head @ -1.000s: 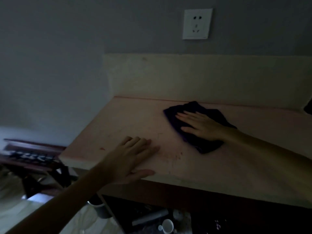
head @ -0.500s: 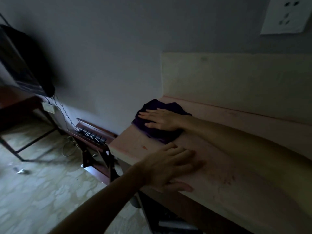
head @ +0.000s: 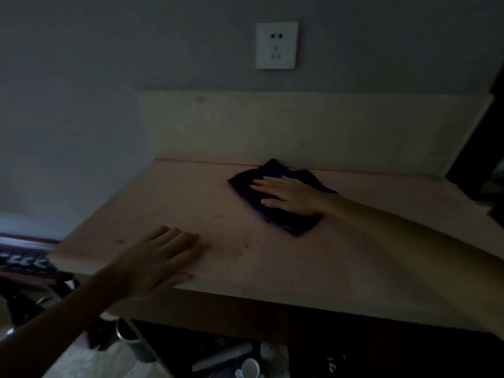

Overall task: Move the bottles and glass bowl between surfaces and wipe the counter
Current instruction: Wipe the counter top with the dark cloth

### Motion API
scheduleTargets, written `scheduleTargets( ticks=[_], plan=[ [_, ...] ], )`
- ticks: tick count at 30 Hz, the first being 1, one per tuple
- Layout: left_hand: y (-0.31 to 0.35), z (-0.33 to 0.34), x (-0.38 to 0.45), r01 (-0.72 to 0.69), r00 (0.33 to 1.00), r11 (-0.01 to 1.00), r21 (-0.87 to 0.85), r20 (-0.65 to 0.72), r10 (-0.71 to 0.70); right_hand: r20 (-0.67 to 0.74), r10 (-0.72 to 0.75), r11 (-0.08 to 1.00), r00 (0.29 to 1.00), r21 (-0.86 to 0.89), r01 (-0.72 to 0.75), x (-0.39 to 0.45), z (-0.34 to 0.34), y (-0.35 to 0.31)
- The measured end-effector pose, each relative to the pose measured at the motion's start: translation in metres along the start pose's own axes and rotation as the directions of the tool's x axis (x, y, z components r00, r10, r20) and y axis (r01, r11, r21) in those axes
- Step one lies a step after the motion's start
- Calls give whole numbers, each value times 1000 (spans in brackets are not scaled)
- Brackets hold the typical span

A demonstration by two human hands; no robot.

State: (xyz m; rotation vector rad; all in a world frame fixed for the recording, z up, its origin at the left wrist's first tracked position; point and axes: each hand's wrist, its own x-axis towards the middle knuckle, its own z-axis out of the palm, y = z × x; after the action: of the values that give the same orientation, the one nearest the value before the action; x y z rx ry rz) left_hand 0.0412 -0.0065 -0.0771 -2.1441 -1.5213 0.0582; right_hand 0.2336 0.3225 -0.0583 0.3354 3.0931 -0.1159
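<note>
Head view: dim room, grey wall, white socket [head: 276,45] above pale backsplash [head: 300,126]. Counter [head: 286,263] pinkish, faint reddish marks near front edge. Right hand [head: 290,196] flat, fingers straight, pressing dark purple cloth [head: 283,219] near back of counter. Left hand [head: 156,261] flat on front edge, fingers extended, holding nothing. Clutter under counter indistinct. No bottles or bowl identifiable.
</note>
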Motion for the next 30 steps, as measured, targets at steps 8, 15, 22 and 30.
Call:
scheduleTargets(
  ticks=[8, 15, 22, 30],
  plan=[
    [27, 3, 28, 46, 998, 996, -72, -41, -49, 0, 487, 871, 873, 67, -486, -247, -1, 65],
    [34, 7, 31, 71, 993, 987, -142, -82, -84, -13, 690, 721, 723, 92, -687, -331, 9, 68],
    [34, -6, 30, 89, 994, 973, -213, -38, -100, -13, 765, 642, 643, 94, -761, -309, 13, 33],
    [-2, -27, 2, 171, 917, 695, -699, -145, -371, -28, 642, 766, 766, 64, -640, -171, 13, -93]
  ],
)
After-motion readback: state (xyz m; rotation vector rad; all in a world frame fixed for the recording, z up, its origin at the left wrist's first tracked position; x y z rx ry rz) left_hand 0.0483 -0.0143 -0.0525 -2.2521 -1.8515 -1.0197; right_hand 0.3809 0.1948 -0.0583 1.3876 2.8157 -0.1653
